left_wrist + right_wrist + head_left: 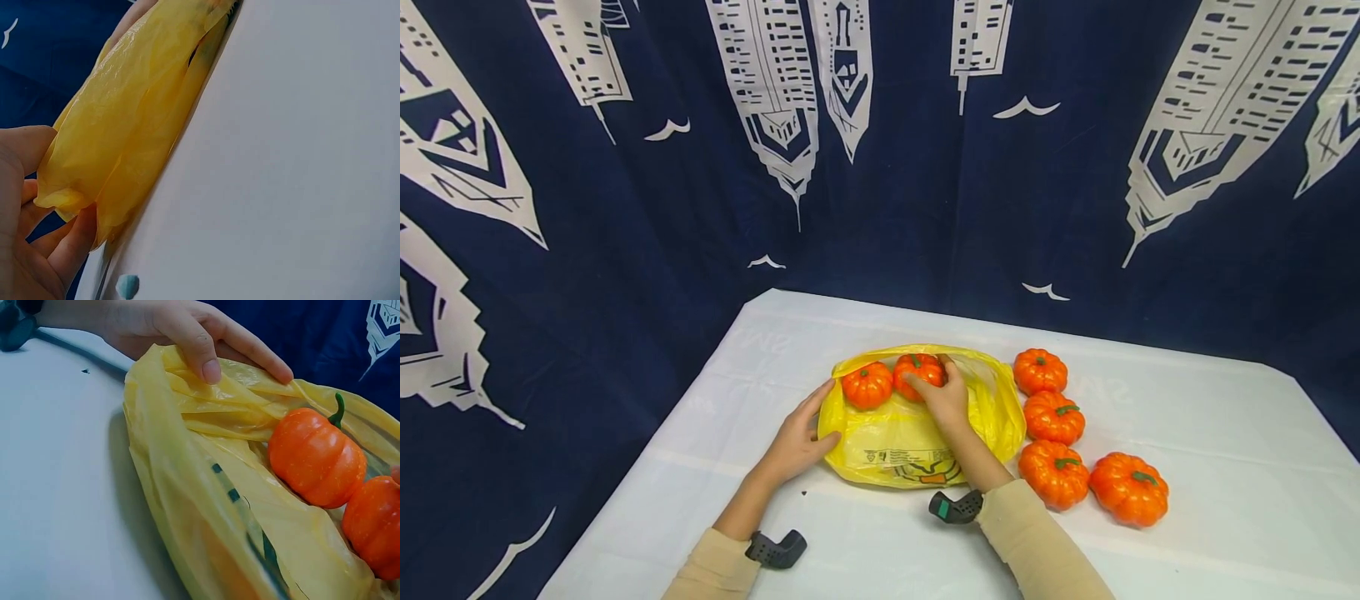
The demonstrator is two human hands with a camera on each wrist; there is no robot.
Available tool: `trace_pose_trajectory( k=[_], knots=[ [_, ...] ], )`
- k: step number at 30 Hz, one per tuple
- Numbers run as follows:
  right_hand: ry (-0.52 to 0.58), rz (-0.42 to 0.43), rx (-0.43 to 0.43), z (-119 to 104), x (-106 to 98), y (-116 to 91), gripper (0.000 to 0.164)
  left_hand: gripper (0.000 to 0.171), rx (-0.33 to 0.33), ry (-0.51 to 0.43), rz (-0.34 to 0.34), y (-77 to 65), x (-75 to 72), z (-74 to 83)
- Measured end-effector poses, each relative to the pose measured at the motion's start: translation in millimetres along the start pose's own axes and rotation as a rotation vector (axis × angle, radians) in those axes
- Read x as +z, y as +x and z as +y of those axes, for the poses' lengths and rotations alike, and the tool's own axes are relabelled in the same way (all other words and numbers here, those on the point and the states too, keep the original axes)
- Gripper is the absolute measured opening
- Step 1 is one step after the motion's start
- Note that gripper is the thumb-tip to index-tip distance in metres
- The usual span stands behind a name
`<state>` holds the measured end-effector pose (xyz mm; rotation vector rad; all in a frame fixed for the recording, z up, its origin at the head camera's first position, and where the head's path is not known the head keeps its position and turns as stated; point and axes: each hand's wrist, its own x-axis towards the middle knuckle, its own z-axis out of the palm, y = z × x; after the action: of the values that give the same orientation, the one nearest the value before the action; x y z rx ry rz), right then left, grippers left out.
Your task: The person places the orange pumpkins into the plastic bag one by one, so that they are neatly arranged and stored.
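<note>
A: A person's right hand (950,402) reaches inside a yellow plastic bag (1002,421), its fingers bent around an orange pumpkin (917,367), parted about as wide as the fruit, thumb on the near side.

B: And on the other side?

A: The left hand (797,442) holds the bag's left rim, thumb and forefinger spread well apart along the yellow plastic. A second pumpkin (867,387) sits in the bag between the two hands, just left of the right fingers.

B: What does careful handling call for here?

A: A steady left hold, most likely, with the rim drawn outward so the mouth gapes and the thin film cannot fold over the right fingers. The grip itself should be light but broad, across the ribs rather than on the stem.

B: Where might it go wrong?

A: At a guess, in a knock against the neighbouring pumpkin, or a wrist dragging the near rim. Four more pumpkins (1055,418) rest on the white surface (1217,442) to the right of the right hand, the closest beside the bag's edge, so a sideways tug could nudge them.
</note>
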<state>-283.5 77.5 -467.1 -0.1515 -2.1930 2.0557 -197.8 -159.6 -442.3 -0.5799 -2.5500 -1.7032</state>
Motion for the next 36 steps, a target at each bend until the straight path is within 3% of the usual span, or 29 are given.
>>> trace_pose_trajectory(
  k=[5, 10, 19, 23, 27, 30, 36],
  knots=[
    [0.021, -0.024, -0.016, -3, -8, -3, 0.076, 0.079, 0.001, 0.000, 0.016, 4.4, 3.8, -21.6],
    [-0.029, -0.038, -0.039, -8, -18, -8, 0.076, 0.081, 0.005, -0.019, 0.020, 6.6, 3.6, -36.0],
    [-0.051, -0.057, -0.051, -19, -37, -23, 0.075, 0.081, 0.014, -0.016, 0.025, 7.3, 4.7, -36.0],
    [-0.036, -0.079, -0.063, -25, -49, -33, 0.073, 0.078, -0.005, 0.000, 0.011, 3.8, 3.8, -15.9],
    [-0.050, -0.092, -0.074, -32, -61, -44, 0.073, 0.079, -0.003, -0.013, 0.008, 3.3, 3.5, -18.8],
    [-0.040, -0.088, -0.078, -37, -68, -51, 0.073, 0.082, -0.001, -0.017, 0.024, 6.0, 5.6, -36.1],
    [-0.003, -0.073, -0.109, -45, -83, -66, 0.067, 0.082, -0.038, 0.021, 0.041, 6.7, 8.1, -35.5]
  ],
)
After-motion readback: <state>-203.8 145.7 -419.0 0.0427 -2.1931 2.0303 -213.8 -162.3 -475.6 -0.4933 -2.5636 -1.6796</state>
